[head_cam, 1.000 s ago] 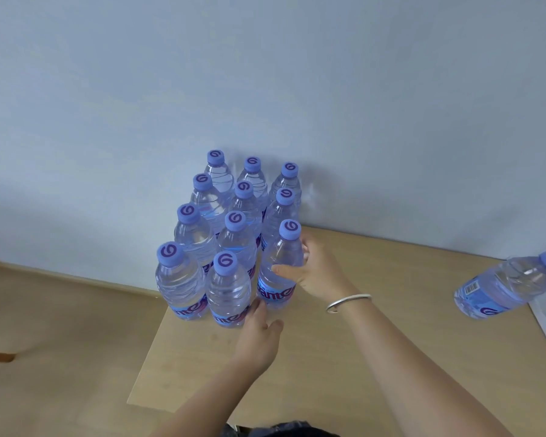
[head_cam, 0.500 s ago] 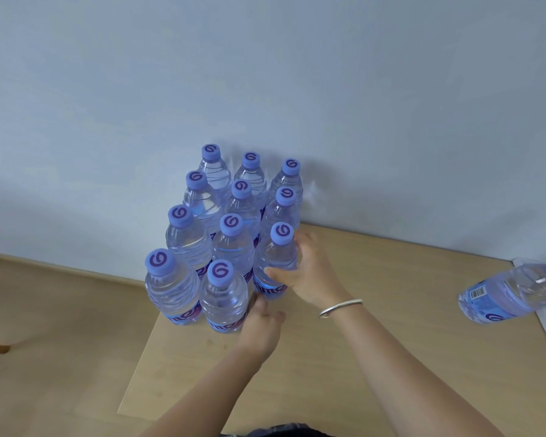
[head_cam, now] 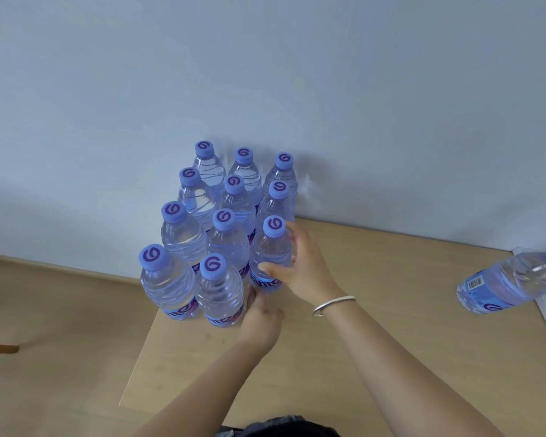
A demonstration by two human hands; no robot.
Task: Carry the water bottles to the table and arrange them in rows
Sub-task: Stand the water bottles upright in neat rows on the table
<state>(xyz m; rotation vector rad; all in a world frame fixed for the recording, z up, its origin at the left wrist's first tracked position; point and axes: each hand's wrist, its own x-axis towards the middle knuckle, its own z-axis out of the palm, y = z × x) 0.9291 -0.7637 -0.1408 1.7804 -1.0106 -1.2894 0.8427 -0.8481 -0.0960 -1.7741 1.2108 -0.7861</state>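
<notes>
Clear plastic bottles (head_cam: 224, 228) grouped in rows, frame centre, at worktop (head_cam: 375, 310) corner. Right hand (head_cam: 300, 266) fingers wrapped round right-column bottle (head_cam: 270, 257), likely squaring it. Left hand (head_cam: 260, 320) fingers loosely curled against front bottle (head_cam: 219, 294), likely bracing.

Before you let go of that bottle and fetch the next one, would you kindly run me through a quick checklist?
1. Right hand grips the front-right bottle: ok.
2. That bottle upright: ok.
3. Left hand steadies the middle front bottle: ok, fingers at its base.
4. Front row full: not ok, two bottles where the rows behind hold three.
5. Lying bottle at the right set in rows: not ok.
6. Table room in front: ok.
</notes>
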